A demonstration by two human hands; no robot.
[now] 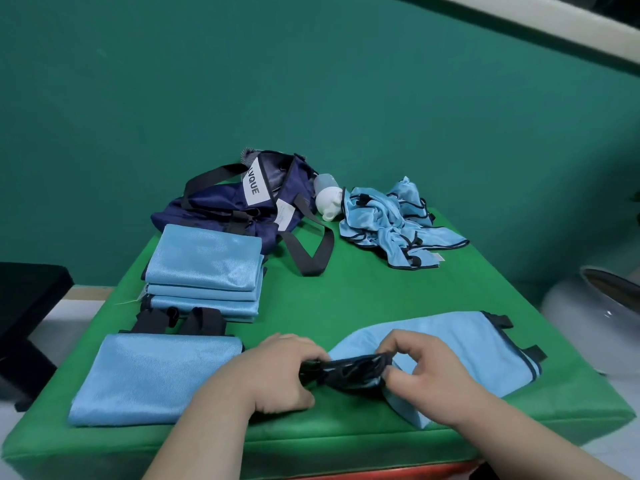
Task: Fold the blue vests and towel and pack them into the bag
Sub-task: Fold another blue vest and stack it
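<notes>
At the near edge of the tabletop [363,282], a blue vest [450,341] is laid partly folded, its black straps [349,370] gathered into a dark bundle at its near-left end. The bundle is gripped from both sides: the left hand [280,372] is curled round its left end, and the right hand [426,368] pinches its right end with thumb and bent fingers. The vest's long axis runs from the hands out to the right and slightly away, so nearly all the cloth lies on the right hand's side, and that hand is the nearer to it. The step in hand is judged to be the tucking of the straps against the blue panel before a fold is made across that axis.

Just left of the left hand a folded blue piece [156,375] is laid flat; whether it is a vest or the towel cannot be told. Beyond it a stack of folded blue pieces [204,268] is set, with dark loops [180,320] showing at its near side. Farther back the navy bag [235,206] is slumped, its handles loose, and to its right a crumpled heap of blue vests [391,220] is left unfolded. Between bag and heap a white bottle-like thing [327,199] is lying.
</notes>
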